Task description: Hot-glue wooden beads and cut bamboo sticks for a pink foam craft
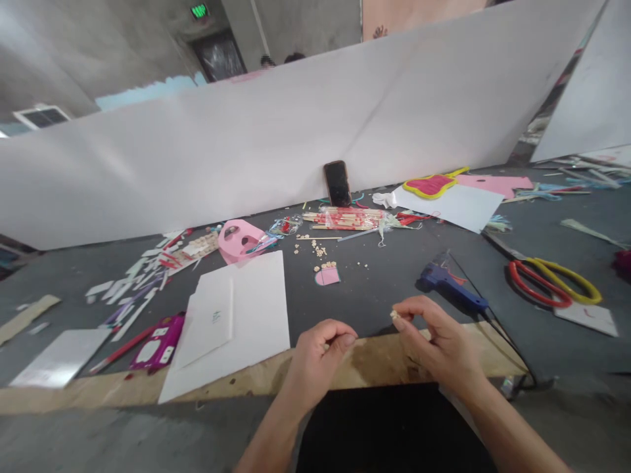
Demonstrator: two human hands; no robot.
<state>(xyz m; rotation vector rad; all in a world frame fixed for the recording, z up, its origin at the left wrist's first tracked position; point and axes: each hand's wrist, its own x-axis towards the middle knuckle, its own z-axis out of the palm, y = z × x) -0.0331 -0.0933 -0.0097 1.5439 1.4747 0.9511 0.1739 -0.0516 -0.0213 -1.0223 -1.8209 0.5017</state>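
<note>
Between thumb and fingertip of my right hand (438, 338) is a small beige bead-like piece (394, 315). My left hand (320, 360) is closed near the table's front edge, thumb against curled fingers; whatever they may hold is hidden. Beyond the hands lies a small pink rounded patch (327, 276) with a dark outline and several beige pieces along its far edge. More loose beige pieces (320, 251) are scattered just behind it. A blue hot glue gun (453, 287) rests on its side to the right, close to my right hand.
Red-and-yellow-handled scissors (552, 282) lie far right. White paper sheets (266, 302), a pink mask-like cutout (244, 240) and a purple box (158, 343) are at left. A phone (338, 183) leans on the white partition (236, 144) behind wrapped red-and-beige sticks (345, 217).
</note>
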